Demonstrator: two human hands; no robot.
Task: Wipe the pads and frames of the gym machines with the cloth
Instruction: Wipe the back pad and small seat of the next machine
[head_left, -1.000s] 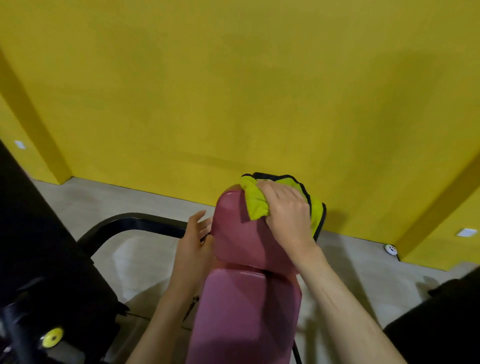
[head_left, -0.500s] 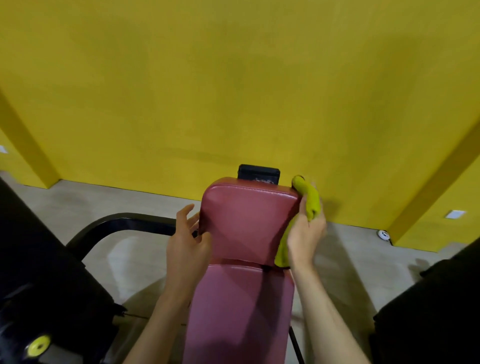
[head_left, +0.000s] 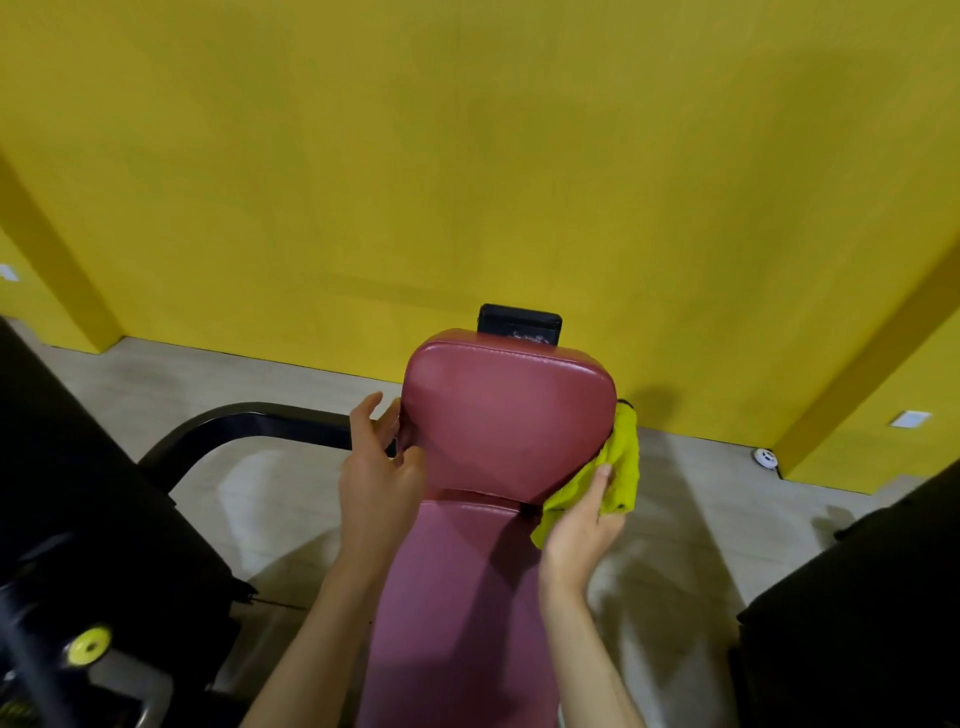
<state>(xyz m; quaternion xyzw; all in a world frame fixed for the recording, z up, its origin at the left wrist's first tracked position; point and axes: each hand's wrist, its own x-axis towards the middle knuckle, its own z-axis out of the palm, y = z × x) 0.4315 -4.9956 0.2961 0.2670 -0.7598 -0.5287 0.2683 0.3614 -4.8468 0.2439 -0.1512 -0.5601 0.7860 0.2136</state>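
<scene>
Yellow wall (head_left: 467, 156) across the whole background, pale floor (head_left: 260, 493) at its foot. Centre of view: maroon upper pad (head_left: 509, 415) of a gym machine, glossy, rounded corners, seen from above and in front. Black bracket (head_left: 519, 325) showing just behind its top edge. Directly below, past a narrow seam, long maroon lower pad (head_left: 457, 597) running down toward the bottom edge. On the upper pad's left edge, left hand (head_left: 376, 478) gripping, thumb laid on the front face, fingers reaching round behind the side. At the lower right corner of the same pad, close to the seam, right hand (head_left: 582, 525) clasping the yellow-green cloth (head_left: 621, 462), thumb on top of the fabric, pressing it to the pad's edge. Fabric bunched, trailing up along the pad's right side, dark trim at its upper tip. Both forearms bare, entering from the bottom edge on either side of the lower pad. Curved black frame tube (head_left: 249, 421) behind the left hand, sweeping leftward and down toward a bulky black machine body (head_left: 78, 493). Round yellow knob (head_left: 89, 645) low on that side. Another black bulk (head_left: 857, 597) at lower right, details lost in shadow. Small white round object (head_left: 764, 457) on the floor against the wall at right, white wall plate (head_left: 909, 418) just above and right of it.
</scene>
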